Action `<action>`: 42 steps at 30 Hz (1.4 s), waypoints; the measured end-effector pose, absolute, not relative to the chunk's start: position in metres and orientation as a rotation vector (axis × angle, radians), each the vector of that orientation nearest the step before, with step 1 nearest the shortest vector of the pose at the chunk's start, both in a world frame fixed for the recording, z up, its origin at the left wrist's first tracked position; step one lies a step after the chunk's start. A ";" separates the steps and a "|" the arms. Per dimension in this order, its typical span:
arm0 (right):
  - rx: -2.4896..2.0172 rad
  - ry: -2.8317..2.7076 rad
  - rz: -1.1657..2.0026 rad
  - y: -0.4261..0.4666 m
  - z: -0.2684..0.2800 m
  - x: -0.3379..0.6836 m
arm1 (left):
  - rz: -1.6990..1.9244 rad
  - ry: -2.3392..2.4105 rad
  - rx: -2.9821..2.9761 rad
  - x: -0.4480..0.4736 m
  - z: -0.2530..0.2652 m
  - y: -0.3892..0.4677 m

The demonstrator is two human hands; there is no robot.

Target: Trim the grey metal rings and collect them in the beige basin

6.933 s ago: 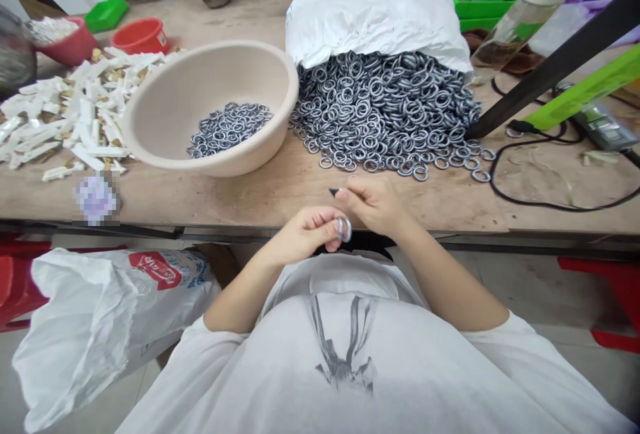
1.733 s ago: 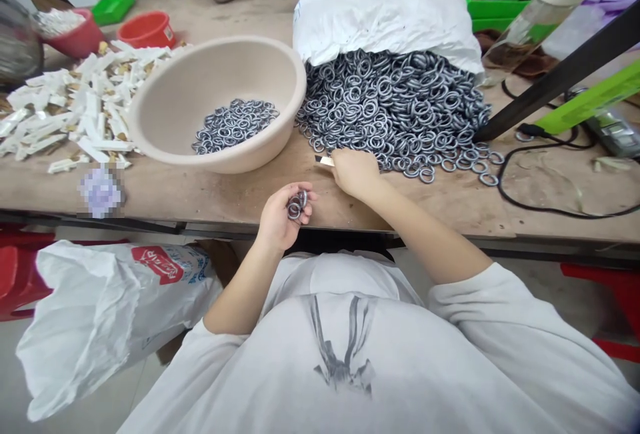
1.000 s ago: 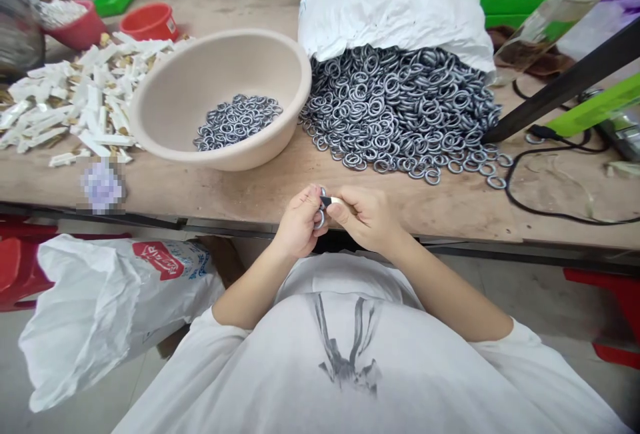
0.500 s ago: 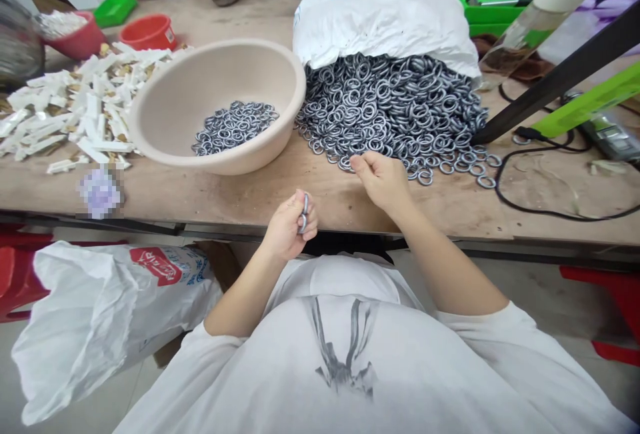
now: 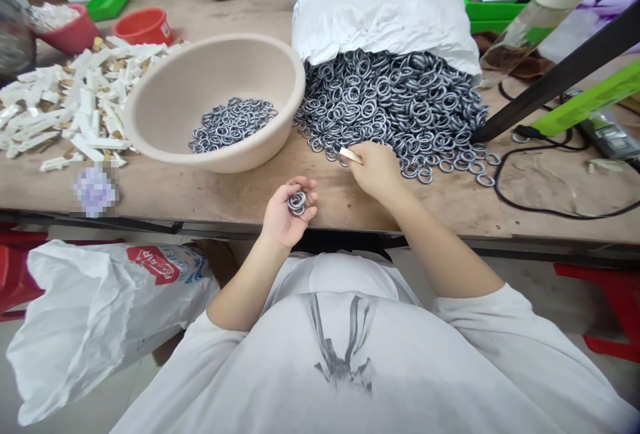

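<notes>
My left hand (image 5: 289, 213) is palm-up near the table's front edge, its fingers curled loosely around a few grey rings (image 5: 297, 203). To the right, my right hand (image 5: 377, 169) is closed on a small flat piece with a white end (image 5: 349, 154), which pokes out past the thumb side; its exact kind cannot be made out. That hand is at the front edge of a large heap of grey rings (image 5: 390, 101). Left of the heap, a beige basin (image 5: 165, 97) has a smaller pile of the same rings (image 5: 235, 125) inside.
A white sack (image 5: 380, 21) lies open behind the heap. Many white strips (image 5: 95, 111) are spread at the left, near a red bowl (image 5: 143, 26). A dark bar (image 5: 555, 77), a black cable (image 5: 550, 213) and a clear bottle (image 5: 545, 14) stand or lie at the right.
My left hand's fingers have loosened and the palm has turned up, showing the rings. My right hand has turned, and the white-ended piece now shows in it.
</notes>
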State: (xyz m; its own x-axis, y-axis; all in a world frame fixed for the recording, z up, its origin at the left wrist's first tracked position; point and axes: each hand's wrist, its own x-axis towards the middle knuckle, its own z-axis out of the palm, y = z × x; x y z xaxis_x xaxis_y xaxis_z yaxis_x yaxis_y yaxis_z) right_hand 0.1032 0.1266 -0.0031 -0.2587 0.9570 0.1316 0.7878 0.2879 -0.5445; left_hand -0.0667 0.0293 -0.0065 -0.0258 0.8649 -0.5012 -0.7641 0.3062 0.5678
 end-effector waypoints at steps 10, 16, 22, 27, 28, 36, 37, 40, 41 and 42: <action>-0.848 -1.290 1.792 0.067 -0.007 0.082 | 1.477 1.007 0.709 -0.029 -0.026 0.024; -0.864 -1.181 1.726 0.064 -0.010 0.076 | 1.453 1.020 0.709 -0.036 -0.028 0.024; -0.902 -1.241 1.599 0.059 -0.019 0.080 | 1.487 1.001 0.737 -0.042 -0.027 0.022; -0.817 -1.332 1.598 0.061 -0.016 0.085 | 1.378 0.951 0.677 -0.044 -0.018 0.019; -0.802 -1.344 1.607 0.062 -0.015 0.086 | 1.359 0.929 0.661 -0.045 -0.015 0.019; -0.846 -1.848 1.034 0.052 -0.004 0.101 | 1.272 0.787 0.551 -0.046 -0.002 0.012; -0.858 -1.940 0.944 0.050 -0.003 0.103 | 1.273 0.791 0.544 -0.046 -0.002 0.011; -0.883 -2.050 0.806 0.045 0.000 0.103 | 1.272 0.813 0.534 -0.046 -0.003 0.011; -0.880 -2.058 0.795 0.045 0.001 0.103 | 1.271 0.815 0.539 -0.046 -0.003 0.011; -0.875 -2.063 0.796 0.045 0.001 0.103 | 1.269 0.813 0.547 -0.047 -0.004 0.011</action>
State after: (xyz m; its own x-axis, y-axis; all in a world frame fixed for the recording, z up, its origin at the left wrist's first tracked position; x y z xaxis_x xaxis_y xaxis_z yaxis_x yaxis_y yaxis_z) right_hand 0.1028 0.0448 0.0009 -0.4892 0.7811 0.3880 0.3184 0.5741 -0.7543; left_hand -0.0469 0.0106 -0.0036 0.0872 0.9697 -0.2282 -0.6126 0.2328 0.7553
